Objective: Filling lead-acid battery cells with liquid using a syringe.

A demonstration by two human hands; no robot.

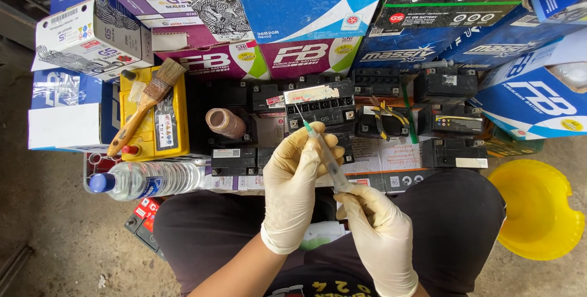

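Both gloved, left hand [293, 178] & right hand [373, 217] grip one syringe [324, 153], needle angled up-left.

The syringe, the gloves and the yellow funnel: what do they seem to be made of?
Syringe: clear plastic probably, see-through barrel, thin metal-looking needle.
Gloves on left hand and right hand: thin cream latex or similar, wrinkled, matte.
Yellow funnel: glossy, slightly translucent plastic.

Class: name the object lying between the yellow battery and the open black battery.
Head view: a copper-coloured roll lies between the yellow battery and the open black battery.
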